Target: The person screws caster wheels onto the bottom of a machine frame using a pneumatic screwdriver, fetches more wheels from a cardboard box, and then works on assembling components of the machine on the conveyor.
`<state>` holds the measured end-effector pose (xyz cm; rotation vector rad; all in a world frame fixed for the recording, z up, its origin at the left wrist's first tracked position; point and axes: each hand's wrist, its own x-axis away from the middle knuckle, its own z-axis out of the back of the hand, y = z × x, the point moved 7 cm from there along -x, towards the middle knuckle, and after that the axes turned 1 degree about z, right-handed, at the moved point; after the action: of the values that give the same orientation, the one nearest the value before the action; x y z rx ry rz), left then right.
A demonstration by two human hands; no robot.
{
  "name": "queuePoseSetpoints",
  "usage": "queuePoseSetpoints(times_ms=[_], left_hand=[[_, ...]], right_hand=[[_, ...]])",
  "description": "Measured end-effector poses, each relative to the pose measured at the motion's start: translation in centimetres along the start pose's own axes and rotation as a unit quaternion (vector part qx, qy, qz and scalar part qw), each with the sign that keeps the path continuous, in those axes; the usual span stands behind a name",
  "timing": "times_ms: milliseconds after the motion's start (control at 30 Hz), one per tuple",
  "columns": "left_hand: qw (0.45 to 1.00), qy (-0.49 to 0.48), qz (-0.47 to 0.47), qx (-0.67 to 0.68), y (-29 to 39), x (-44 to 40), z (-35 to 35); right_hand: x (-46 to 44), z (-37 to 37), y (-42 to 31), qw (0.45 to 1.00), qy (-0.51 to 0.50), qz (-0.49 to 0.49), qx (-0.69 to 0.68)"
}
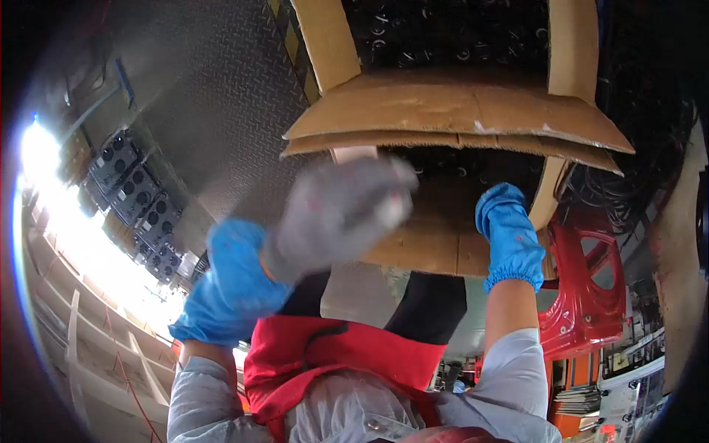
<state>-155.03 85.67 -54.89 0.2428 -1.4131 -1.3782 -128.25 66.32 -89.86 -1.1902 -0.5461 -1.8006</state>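
My left hand (pixel 343 210), in a grey glove with a blue sleeve cover, is raised in front of the near cardboard box (pixel 443 111). Motion blurs its fingers, and a small pale thing at their tips cannot be made out. On the right, a blue sleeve cover (pixel 511 236) reaches to the near side of the box's opening; the hand beyond it is hidden in the box. Dark parts with small shiny rings lie inside the open box, on both sides of its raised flaps.
A red metal part (pixel 587 288) stands to the right, below a bundle of black cables (pixel 613 188). Dark units with round openings (pixel 136 192) are at the left. Textured metal plate (pixel 236 96) covers the floor left of the box.
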Motion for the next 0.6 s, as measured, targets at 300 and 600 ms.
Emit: queuePoseSetpoints(times_ms=[300,600], left_hand=[[0.912,-0.007,0.108,-0.396,-19.5,-20.8,3.3],[0.745,-0.035,0.145,-0.65,-27.2,-27.0,1.1]], right_hand=[[0.9,1.6,3.6,0.998,0.05,0.043,0.005],[2.5,-2.3,5.5,0.994,0.092,0.062,0.013]])
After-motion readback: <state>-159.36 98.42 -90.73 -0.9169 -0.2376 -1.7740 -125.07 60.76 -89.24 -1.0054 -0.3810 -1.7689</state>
